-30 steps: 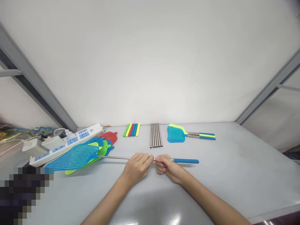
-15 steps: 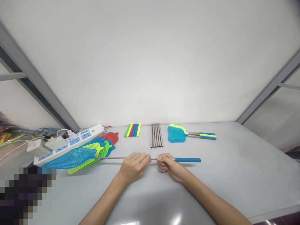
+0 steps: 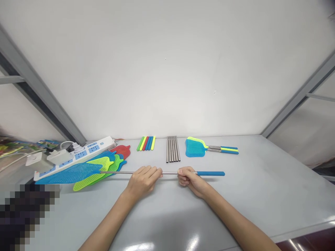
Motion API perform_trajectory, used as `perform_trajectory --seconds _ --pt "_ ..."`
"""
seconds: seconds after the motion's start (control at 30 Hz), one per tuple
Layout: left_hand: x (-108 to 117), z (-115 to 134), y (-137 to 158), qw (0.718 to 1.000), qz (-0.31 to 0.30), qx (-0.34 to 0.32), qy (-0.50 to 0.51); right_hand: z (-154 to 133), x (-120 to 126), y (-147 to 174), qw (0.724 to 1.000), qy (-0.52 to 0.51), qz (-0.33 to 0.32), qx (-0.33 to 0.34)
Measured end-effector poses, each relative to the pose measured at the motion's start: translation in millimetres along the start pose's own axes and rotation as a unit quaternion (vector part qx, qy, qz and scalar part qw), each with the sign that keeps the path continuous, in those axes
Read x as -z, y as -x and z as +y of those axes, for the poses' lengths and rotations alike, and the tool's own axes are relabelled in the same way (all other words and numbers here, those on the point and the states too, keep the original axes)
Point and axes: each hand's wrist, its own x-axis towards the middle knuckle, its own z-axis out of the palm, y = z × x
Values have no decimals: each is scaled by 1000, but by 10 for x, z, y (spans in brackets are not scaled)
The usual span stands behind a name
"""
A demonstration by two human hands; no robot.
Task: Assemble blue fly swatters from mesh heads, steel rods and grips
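Observation:
A fly swatter point(image 3: 170, 173) with a metal rod, a blue mesh head at the left and a blue grip at the right lies level across both hands. My left hand point(image 3: 145, 179) is closed over the middle of its rod. My right hand point(image 3: 191, 179) wraps the rod just left of the blue grip. Beneath the held head are loose swatter heads in yellow-green point(image 3: 102, 164), green point(image 3: 116, 165) and red point(image 3: 123, 151). Behind my hands lie several coloured handle grips point(image 3: 146, 143) and a row of metal rods point(image 3: 173, 149).
Assembled swatters point(image 3: 196, 147) are stacked at the back right. A white power strip point(image 3: 86, 153) with plugged-in adapters stands at the left, partly under the mesh heads. The grey table point(image 3: 261, 188) meets a white wall point(image 3: 167, 69); metal frame posts rise at both sides.
My hands have moved apart along the rod. More bare rod shows between them, and the swatter's blue head has shifted left. The whole view has shifted slightly.

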Motion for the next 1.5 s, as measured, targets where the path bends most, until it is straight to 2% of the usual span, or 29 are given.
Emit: perform_trajectory --seconds 0.23,0.43,0.5,0.77,1.17,1.5 --pt "-19 32 35 998 0 29 52 -34 42 15 999 52 -10 11" --pt "22 -40 88 986 46 140 83 -33 123 13 999 32 9 30" --pt "39 -76 99 983 57 155 76 -10 146 7 998 27 28 51" --pt "52 -62 86 983 50 157 85 46 154 -2 995 -8 48 87" --pt "11 -31 80 978 45 163 119 34 185 1 995 -29 35 89" --pt "1 -27 73 969 37 177 171 54 224 -17 994 -19 48 92"
